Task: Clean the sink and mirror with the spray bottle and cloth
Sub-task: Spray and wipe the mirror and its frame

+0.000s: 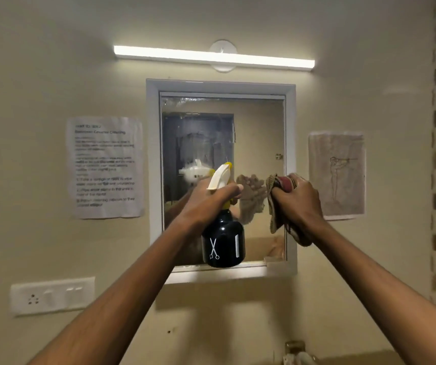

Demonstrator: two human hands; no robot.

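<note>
Both arms reach up toward a mirror (253,133) set in a white frame on a beige wall. The left hand (209,200) has its grip closed round the neck of a spray bottle (223,239), fingers curled over the white and yellow trigger head. The bottle is black with a white scissors mark, held upright in front of the lower middle of the mirror, its nozzle pointing at the glass. The right hand (299,197) grips a bunched cloth (277,204), brownish with a red patch, held up against the right side of the mirror, near the frame; part of the cloth hangs below the hand. The glass shows hazy smears near its top edge and reflects the bottle head and the cloth.

A lit tube light (214,57) is mounted above the mirror. A printed paper sheet (105,167) is stuck to the wall left of the mirror, and a sheet with a faint line drawing (336,173) to the right. A white switch plate (52,295) sits lower left. The top of a tap (294,347) shows at the bottom edge.
</note>
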